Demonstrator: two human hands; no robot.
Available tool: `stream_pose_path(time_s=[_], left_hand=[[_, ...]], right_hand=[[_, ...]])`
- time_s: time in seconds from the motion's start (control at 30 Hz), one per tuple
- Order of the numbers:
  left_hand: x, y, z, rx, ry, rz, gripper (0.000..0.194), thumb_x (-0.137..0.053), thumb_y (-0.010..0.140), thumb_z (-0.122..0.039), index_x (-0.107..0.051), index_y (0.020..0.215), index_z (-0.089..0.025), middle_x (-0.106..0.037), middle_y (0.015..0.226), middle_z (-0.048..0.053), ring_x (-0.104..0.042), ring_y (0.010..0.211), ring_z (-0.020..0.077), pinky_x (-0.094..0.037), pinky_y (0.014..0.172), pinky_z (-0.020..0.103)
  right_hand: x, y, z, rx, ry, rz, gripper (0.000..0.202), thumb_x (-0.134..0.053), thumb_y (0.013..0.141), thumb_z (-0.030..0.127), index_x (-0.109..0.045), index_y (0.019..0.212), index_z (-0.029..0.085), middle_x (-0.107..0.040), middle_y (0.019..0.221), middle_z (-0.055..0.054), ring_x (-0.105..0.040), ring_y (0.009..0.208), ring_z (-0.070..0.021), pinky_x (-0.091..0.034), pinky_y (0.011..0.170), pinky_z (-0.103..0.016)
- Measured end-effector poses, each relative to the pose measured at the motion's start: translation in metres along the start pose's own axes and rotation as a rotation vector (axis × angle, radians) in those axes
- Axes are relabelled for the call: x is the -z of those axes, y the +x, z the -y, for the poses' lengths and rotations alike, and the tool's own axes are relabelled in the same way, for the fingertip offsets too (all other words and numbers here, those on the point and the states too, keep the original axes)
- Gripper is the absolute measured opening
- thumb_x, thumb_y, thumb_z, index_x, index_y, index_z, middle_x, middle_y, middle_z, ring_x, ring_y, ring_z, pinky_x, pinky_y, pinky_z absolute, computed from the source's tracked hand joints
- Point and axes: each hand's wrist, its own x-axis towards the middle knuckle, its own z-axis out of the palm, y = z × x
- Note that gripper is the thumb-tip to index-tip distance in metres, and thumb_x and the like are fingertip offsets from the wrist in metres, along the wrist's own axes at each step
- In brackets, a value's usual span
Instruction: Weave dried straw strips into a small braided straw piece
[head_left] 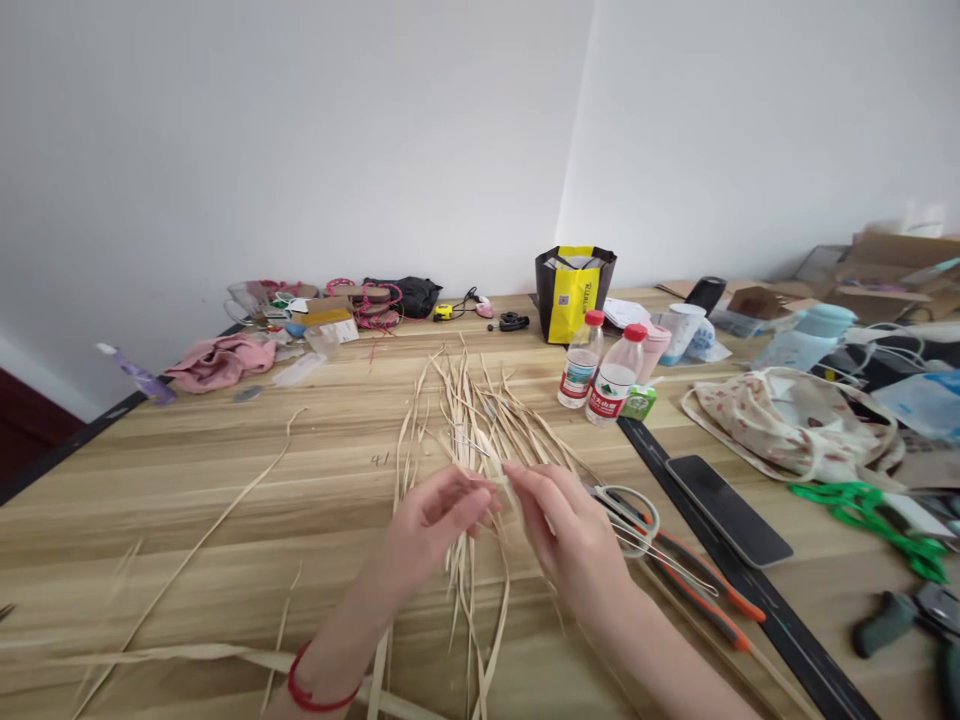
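Note:
Both hands are raised over a loose bundle of long pale straw-like strips (466,390) on the wooden table. My left hand (442,510), with a red cord at the wrist, has thumb and fingers closed on strips. My right hand (566,520) pinches a small pale piece of the same strips, close beside the left fingertips. Thin ends stick out above and below the hands. The held part is blurred, so its exact shape cannot be made out. Near my right wrist lie scissors (646,515) with pale handles and orange-and-grey pliers (712,600).
Two red-capped water bottles (616,385) stand beyond my right hand, before a yellow-and-black bag (574,300). A phone (727,510) lies to the right, near a patterned cloth bag (795,420). Single strips (217,520) and a pink cloth (221,362) lie to the left.

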Motion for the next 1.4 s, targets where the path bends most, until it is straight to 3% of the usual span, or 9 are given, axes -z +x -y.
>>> stream_pose_path(time_s=[0.27,0.5,0.67,0.77,1.0,1.1,1.2,1.3,1.4], left_hand=[[-0.022,0.002,0.012,0.045,-0.129,-0.165,0.025,-0.075,0.067,-0.033,-0.063,0.083,-0.019,-0.065,0.076,0.000,-0.061,0.075,0.0163,-0.048,0.072,0.028],[0.001,0.007,0.014,0.132,0.324,0.228,0.015,-0.072,0.070,-0.028,-0.062,0.068,-0.017,-0.060,0.067,-0.002,-0.056,0.067,0.0142,-0.043,0.066,0.026],[-0.003,0.008,0.022,0.101,0.533,0.516,0.013,-0.072,0.070,-0.022,-0.062,0.063,-0.017,-0.059,0.063,-0.004,-0.054,0.063,0.0126,-0.039,0.061,0.023],[-0.008,0.009,0.024,0.091,0.608,0.559,0.015,-0.073,0.069,-0.019,-0.060,0.060,-0.017,-0.056,0.060,-0.005,-0.052,0.061,0.0122,-0.037,0.059,0.023],[0.008,0.010,0.020,0.134,0.634,0.539,0.012,-0.072,0.071,-0.024,-0.063,0.076,-0.019,-0.062,0.077,-0.001,-0.056,0.075,0.0165,-0.041,0.068,0.027],[0.011,0.008,0.013,0.108,0.378,0.512,0.043,-0.078,0.066,-0.030,-0.060,0.104,-0.024,-0.063,0.106,0.003,-0.055,0.097,0.0198,-0.043,0.085,0.032],[0.003,0.005,0.008,0.038,0.087,0.335,0.043,-0.069,0.076,-0.037,-0.053,0.114,-0.024,-0.059,0.112,0.004,-0.055,0.103,0.0195,-0.042,0.091,0.034],[-0.010,0.003,0.007,-0.015,0.023,0.049,0.022,-0.057,0.085,-0.041,-0.057,0.092,-0.021,-0.059,0.087,0.001,-0.056,0.084,0.0168,-0.046,0.080,0.030],[-0.017,0.002,0.009,-0.033,0.008,-0.089,0.020,-0.062,0.081,-0.037,-0.054,0.079,-0.020,-0.055,0.075,-0.002,-0.054,0.074,0.0146,-0.045,0.072,0.027]], right_hand=[[0.003,0.007,0.012,-0.113,0.252,0.086,0.037,-0.043,0.091,0.011,-0.055,0.124,0.024,-0.060,0.105,-0.010,-0.059,0.094,-0.0202,-0.049,0.080,-0.032],[0.009,0.017,-0.003,-0.591,0.825,-0.091,0.030,-0.065,0.082,0.035,-0.066,0.109,0.023,-0.061,0.079,-0.003,-0.050,0.062,-0.0133,-0.041,0.054,-0.025],[0.012,0.021,-0.009,-0.694,0.962,-0.216,0.031,-0.076,0.072,0.035,-0.070,0.100,0.022,-0.059,0.071,0.000,-0.047,0.060,-0.0099,-0.038,0.051,-0.022],[0.015,0.022,-0.009,-0.713,0.973,-0.215,0.029,-0.077,0.072,0.033,-0.071,0.098,0.023,-0.061,0.074,-0.001,-0.047,0.060,-0.0091,-0.038,0.052,-0.021],[0.012,0.020,-0.006,-0.686,1.004,-0.163,0.026,-0.074,0.074,0.034,-0.071,0.097,0.022,-0.060,0.072,0.000,-0.048,0.061,-0.0112,-0.039,0.053,-0.023],[0.009,0.018,-0.003,-0.620,0.927,-0.140,0.020,-0.070,0.078,0.033,-0.070,0.095,0.024,-0.062,0.080,-0.002,-0.051,0.063,-0.0124,-0.042,0.055,-0.025],[0.005,0.014,0.003,-0.498,0.762,-0.130,0.016,-0.066,0.082,0.029,-0.069,0.098,0.026,-0.062,0.092,-0.004,-0.056,0.072,-0.0154,-0.044,0.058,-0.027],[0.001,0.010,0.007,-0.388,0.603,-0.108,0.017,-0.063,0.085,0.026,-0.069,0.101,0.027,-0.062,0.094,-0.007,-0.058,0.084,-0.0202,-0.046,0.063,-0.030],[-0.001,0.008,0.010,-0.353,0.547,-0.071,0.018,-0.061,0.086,0.025,-0.069,0.102,0.027,-0.062,0.093,-0.007,-0.059,0.085,-0.0203,-0.047,0.065,-0.031]])
